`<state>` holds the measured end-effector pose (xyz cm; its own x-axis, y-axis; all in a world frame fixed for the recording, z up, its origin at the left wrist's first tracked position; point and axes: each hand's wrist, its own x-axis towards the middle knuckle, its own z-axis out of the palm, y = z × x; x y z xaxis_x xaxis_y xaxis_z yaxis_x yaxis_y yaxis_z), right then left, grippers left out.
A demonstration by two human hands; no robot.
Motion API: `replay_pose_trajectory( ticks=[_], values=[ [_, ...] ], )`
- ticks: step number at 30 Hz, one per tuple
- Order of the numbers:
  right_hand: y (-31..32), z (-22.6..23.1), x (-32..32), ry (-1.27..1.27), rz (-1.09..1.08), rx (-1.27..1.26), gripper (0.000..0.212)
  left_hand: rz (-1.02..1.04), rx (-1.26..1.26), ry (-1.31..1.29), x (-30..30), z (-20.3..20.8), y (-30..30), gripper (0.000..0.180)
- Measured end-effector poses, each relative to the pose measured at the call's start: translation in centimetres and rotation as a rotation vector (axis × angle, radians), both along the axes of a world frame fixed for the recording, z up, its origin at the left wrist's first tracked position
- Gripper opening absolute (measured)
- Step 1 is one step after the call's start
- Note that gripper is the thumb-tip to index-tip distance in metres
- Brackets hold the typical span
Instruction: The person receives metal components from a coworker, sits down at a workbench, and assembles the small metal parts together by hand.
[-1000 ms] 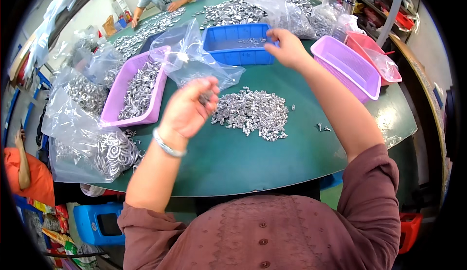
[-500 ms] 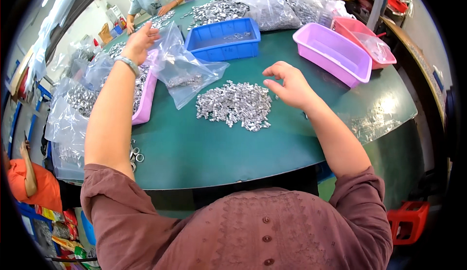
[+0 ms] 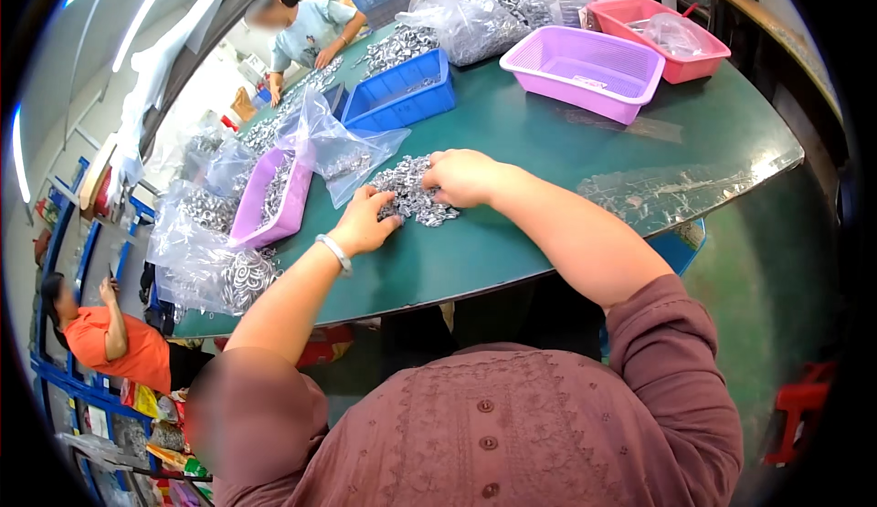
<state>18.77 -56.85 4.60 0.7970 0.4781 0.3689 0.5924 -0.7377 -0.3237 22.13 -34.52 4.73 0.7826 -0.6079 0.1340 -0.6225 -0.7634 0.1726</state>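
On the green table lies a pile of small silvery metal pieces, like short tubes or sleeves. My left hand rests at the pile's left and near edge, thumb and fingers apart. From the right, my right hand reaches onto the pile, its fingers curved and spread, the tips partly lost among the pieces. Neither hand shows a piece lifted from the pile. Just beyond it, a clear plastic bag lies with some small parts inside.
A purple basket with metal parts stands left, beside bags of rings. Farther off are a blue bin, another purple basket, a red basket and a bulging bag. A co-worker handles parts at the far side.
Both hands have come down onto the pile; my left hand was raised above the left basket and bag, my right was held right of the pile. The view has shifted.
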Motion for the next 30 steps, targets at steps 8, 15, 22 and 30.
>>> replay_pose_trajectory(
  ticks=[8,15,22,30],
  values=[
    [-0.8,-0.4,0.9,0.152,0.068,0.012,0.02,0.101,-0.151,0.077,-3.1,0.0,-2.8,0.031],
    [-0.7,-0.1,0.9,0.164,0.081,0.102,0.015,0.168,-0.248,0.106,-3.7,-0.1,-2.9,0.03],
    [-1.1,-0.9,1.6,0.186,0.114,0.249,0.012,0.134,-0.295,0.07,-2.4,-0.1,-2.8,0.026],
    [-1.1,-0.7,1.1,0.213,0.031,0.216,0.01,-0.158,-0.295,0.062,-2.3,0.5,-4.0,0.022]
  ],
)
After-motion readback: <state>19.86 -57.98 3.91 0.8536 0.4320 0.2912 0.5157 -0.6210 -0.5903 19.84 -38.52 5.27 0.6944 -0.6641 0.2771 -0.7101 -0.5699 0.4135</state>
